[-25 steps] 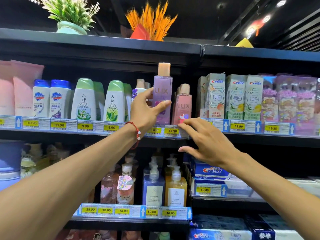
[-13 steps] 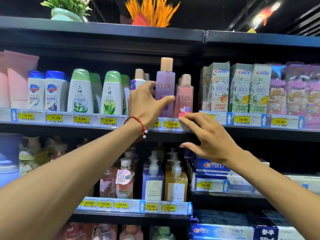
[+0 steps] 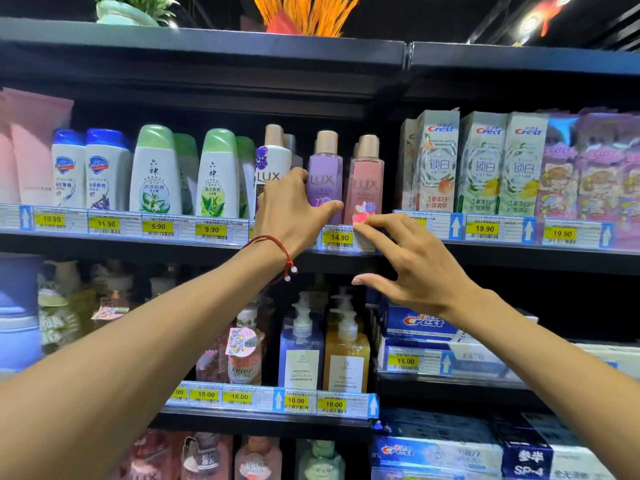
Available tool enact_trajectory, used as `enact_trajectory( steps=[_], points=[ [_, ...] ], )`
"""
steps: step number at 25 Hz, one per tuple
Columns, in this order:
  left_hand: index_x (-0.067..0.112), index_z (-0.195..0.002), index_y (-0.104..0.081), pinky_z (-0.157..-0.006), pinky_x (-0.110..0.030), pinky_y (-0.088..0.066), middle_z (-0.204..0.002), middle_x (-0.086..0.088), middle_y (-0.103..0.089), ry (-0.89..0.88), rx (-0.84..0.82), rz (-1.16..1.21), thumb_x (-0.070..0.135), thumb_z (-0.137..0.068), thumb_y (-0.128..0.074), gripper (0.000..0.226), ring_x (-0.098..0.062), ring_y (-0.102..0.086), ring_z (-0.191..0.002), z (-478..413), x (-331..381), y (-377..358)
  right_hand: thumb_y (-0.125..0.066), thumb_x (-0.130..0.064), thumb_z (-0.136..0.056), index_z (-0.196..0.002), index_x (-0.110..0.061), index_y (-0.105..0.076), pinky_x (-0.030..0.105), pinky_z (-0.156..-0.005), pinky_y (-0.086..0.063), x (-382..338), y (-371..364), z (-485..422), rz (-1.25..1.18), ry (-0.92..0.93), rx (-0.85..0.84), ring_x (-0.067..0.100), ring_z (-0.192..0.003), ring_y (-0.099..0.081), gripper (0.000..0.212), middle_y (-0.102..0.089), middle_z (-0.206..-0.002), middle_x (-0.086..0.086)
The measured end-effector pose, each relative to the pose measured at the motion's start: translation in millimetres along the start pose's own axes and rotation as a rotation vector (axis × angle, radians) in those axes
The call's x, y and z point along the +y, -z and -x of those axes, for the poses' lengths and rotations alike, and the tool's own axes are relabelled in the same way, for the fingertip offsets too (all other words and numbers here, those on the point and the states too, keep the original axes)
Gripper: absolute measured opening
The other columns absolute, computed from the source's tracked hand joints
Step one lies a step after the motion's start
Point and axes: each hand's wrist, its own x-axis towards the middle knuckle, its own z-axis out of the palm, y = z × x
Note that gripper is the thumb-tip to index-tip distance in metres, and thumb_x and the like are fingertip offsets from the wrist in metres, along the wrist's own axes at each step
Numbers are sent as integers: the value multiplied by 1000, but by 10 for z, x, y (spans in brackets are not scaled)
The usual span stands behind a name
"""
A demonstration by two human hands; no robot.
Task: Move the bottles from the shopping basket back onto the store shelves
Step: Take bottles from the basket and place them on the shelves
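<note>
bright, saturated colours; ceiling spotlight [image 3: 530, 24] glares at 1 o'clock; dark shadow under shelves [image 3: 207, 46]; edges bend, blur.

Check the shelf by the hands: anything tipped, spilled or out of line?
Nothing stands out. The purple bottle stands upright in line between the white bottle and the pink bottle, the left hand gripping it low. No spill or damage shows.

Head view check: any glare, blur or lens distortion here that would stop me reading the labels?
Head view: the wide-angle lens bows the price-tag rail; a ceiling spotlight flares at top right; the pink tubes at the left edge are soft; the centre is sharp, with the purple LUX bottle in the left hand and the 14.90 price tag legible.
</note>
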Motion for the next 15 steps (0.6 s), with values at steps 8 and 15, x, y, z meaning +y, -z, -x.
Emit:
enact_trajectory(
  steps=[8, 15],
  points=[
    [21, -106, -66, -77, -43, -62, -98, -2, -74, 40, -14, -89, 64, -70, -62, 56, -24, -71, -89, 81, 66, 28, -65, -58, -95, -147, -2, -52, 43, -104, -48, -21, 23, -1, 22, 3, 1, 33, -118, -56, 77, -57, -137, 16],
    [19, -108, -63, -79, -45, -61, -102, -5, -73, 51, -63, -108, 58, -75, -62, 51, -27, -69, -92, 143, 31, 36, -66, -56, -94, -147, -2, -52, 42, -105, -48, -43, 35, -6, 25, -9, 0, 32, -119, -57, 77, -57, -136, 15]
  ],
)
